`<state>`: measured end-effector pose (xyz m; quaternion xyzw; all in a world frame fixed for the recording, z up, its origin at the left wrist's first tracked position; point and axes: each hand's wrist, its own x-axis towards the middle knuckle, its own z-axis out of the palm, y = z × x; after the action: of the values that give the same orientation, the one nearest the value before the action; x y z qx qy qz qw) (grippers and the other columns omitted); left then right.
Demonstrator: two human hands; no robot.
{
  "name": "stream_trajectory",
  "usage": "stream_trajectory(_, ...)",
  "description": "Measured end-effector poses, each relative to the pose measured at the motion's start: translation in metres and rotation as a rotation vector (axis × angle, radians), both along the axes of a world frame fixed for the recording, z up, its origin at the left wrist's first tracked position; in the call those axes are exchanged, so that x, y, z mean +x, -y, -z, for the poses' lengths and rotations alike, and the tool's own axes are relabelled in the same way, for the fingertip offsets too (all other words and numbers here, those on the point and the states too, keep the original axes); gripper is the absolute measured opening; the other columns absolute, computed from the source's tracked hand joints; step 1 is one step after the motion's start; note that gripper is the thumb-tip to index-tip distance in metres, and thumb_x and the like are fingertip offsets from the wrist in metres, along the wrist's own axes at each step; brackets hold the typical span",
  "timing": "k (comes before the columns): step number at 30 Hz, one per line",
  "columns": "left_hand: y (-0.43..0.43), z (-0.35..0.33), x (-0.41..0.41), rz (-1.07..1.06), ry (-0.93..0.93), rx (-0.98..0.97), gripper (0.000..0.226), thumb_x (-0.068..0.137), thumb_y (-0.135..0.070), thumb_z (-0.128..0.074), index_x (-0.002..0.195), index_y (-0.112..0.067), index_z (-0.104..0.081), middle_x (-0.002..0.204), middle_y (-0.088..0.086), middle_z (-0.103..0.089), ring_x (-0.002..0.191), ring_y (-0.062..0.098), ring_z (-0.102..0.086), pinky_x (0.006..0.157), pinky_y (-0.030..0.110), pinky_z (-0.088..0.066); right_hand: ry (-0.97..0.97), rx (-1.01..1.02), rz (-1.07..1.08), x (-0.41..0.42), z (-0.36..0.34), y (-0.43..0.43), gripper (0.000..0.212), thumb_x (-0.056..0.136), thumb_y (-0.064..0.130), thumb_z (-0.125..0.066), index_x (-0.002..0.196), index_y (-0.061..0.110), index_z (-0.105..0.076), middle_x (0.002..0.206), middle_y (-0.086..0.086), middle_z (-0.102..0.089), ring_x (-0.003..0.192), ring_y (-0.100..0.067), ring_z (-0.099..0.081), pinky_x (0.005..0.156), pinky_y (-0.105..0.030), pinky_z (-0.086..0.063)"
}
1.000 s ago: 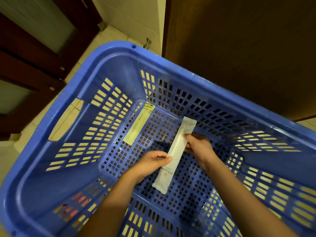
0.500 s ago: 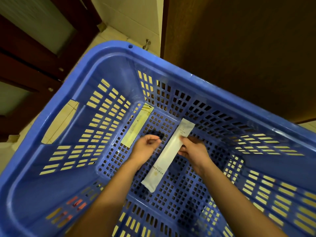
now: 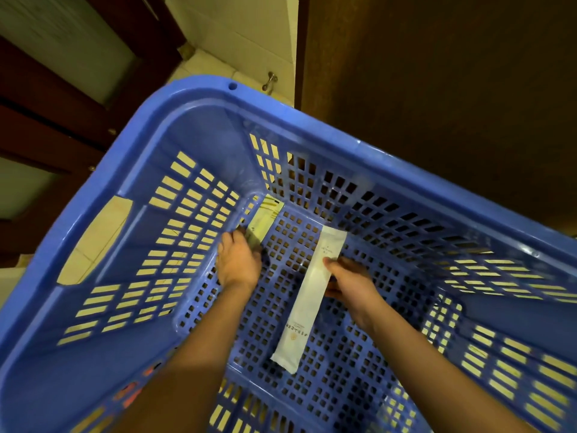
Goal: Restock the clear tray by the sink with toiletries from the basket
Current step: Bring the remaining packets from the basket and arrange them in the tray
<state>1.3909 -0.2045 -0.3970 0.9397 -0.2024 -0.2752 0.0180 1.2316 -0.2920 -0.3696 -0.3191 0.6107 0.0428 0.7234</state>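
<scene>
Two toiletries, both inside blue slotted plastic basket (image 3: 187, 100): long white paper sachet (image 3: 312, 295) pinched between right hand (image 3: 352, 285) fingers, pale yellow flat sachet (image 3: 265, 218) in far corner under left hand (image 3: 237, 264), fingers' hold impossible to tell. Clear tray out of view; restocking probably all still to do.

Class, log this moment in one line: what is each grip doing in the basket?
left grip: on yellow sachet, hold unclear | right grip: pinches white sachet | both inside blue basket
</scene>
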Motion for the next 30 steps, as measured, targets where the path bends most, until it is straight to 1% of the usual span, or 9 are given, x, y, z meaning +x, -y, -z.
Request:
stream_trajectory(4, 0.003, 0.005, 0.003, -0.184, -0.127, -0.080, 0.043, 0.082, -0.020, -0.069, 0.117, -0.005, -0.050, 0.122, 0.016, -0.051, 0.116, 0.036, -0.049, 0.097, 0.048, -0.044, -0.027, -0.010, -0.047, -0.001, 0.004, -0.001, 0.017, 0.097, 0.021, -0.050, 0.084, 0.016, -0.061, 0.088, -0.006, -0.065, 0.079, -0.021, -0.062, 0.077, -0.034, -0.051)
stream_trajectory(6, 0.005, 0.002, 0.004, -0.243, -0.218, -0.105, 0.038, 0.081, -0.025, -0.072, 0.109, -0.005, -0.054, 0.114, 0.014, -0.056, 0.105, 0.037, -0.056, 0.088, 0.043, -0.050, -0.024, 0.000, -0.043, -0.002, 0.004, -0.001, 0.017, 0.097, 0.021, -0.050, 0.084, 0.018, -0.060, 0.090, -0.006, -0.065, 0.081, -0.022, -0.063, 0.080, -0.036, -0.052)
stream_trajectory(9, 0.006, -0.006, -0.003, -0.217, -0.303, -0.100, 0.033, 0.089, -0.023, -0.063, 0.115, -0.005, -0.055, 0.114, 0.015, -0.059, 0.095, 0.034, -0.058, 0.071, 0.033, -0.043, -0.031, 0.012, -0.043, -0.003, 0.002, -0.002, 0.014, 0.097, 0.019, -0.049, 0.091, 0.018, -0.062, 0.094, -0.007, -0.064, 0.091, -0.027, -0.062, 0.088, -0.042, -0.052)
stream_trajectory(12, 0.004, -0.015, -0.015, -0.281, -0.403, -0.132, 0.022, 0.092, -0.021, -0.059, 0.109, -0.009, -0.055, 0.112, 0.013, -0.062, 0.086, 0.028, -0.054, 0.073, 0.034, -0.043, -0.038, 0.025, -0.024, -0.005, -0.004, -0.004, 0.015, 0.097, 0.019, -0.048, 0.105, 0.011, -0.059, 0.094, -0.008, -0.063, 0.087, -0.025, -0.061, 0.082, -0.038, -0.050)
stream_trajectory(16, -0.002, -0.036, -0.031, -0.435, -0.595, -0.206, 0.012, 0.090, -0.019, -0.062, 0.094, -0.010, -0.054, 0.107, 0.011, -0.061, 0.093, 0.027, -0.057, 0.081, 0.038, -0.047, -0.015, 0.013, -0.015, -0.012, -0.018, -0.006, 0.014, 0.098, 0.020, -0.047, 0.102, 0.012, -0.057, 0.092, -0.006, -0.062, 0.082, -0.022, -0.061, 0.077, -0.037, -0.049)
stream_trajectory(21, -0.013, -0.091, -0.053, -0.464, -0.801, -0.334, 0.015, 0.089, -0.016, -0.063, 0.100, -0.007, -0.057, 0.100, 0.004, -0.065, 0.090, 0.016, -0.060, 0.076, 0.025, -0.049, 0.044, -0.026, 0.024, -0.020, -0.053, -0.011, 0.014, 0.097, 0.023, -0.048, 0.106, 0.015, -0.056, 0.098, -0.004, -0.063, 0.093, -0.026, -0.063, 0.086, -0.042, -0.050)
stream_trajectory(26, -0.027, -0.162, -0.075, -0.496, -0.908, -0.484, 0.014, 0.091, -0.012, -0.059, 0.104, -0.013, -0.057, 0.107, 0.006, -0.066, 0.093, 0.019, -0.063, 0.079, 0.030, -0.052, 0.110, -0.065, 0.066, -0.035, -0.120, -0.024, 0.016, 0.097, 0.024, -0.049, 0.096, 0.010, -0.058, 0.096, -0.005, -0.063, 0.087, -0.022, -0.062, 0.083, -0.042, -0.050)
stream_trajectory(28, -0.032, -0.192, -0.084, -0.476, -0.953, -0.539, 0.019, 0.091, -0.010, -0.057, 0.110, -0.012, -0.056, 0.106, 0.008, -0.068, 0.087, 0.016, -0.065, 0.071, 0.027, -0.053, 0.124, -0.126, 0.044, -0.044, -0.151, -0.031, 0.020, 0.096, 0.026, -0.051, 0.093, 0.007, -0.057, 0.091, -0.009, -0.061, 0.082, -0.024, -0.061, 0.078, -0.043, -0.051)
stream_trajectory(30, -0.039, -0.218, -0.092, -0.436, -0.987, -0.589, 0.017, 0.092, -0.007, -0.055, 0.108, -0.012, -0.056, 0.098, 0.008, -0.070, 0.081, 0.015, -0.066, 0.066, 0.026, -0.052, 0.146, -0.179, 0.045, -0.053, -0.180, -0.039, 0.018, 0.094, 0.024, -0.055, 0.088, 0.008, -0.060, 0.084, -0.010, -0.063, 0.073, -0.024, -0.060, 0.064, -0.037, -0.053)
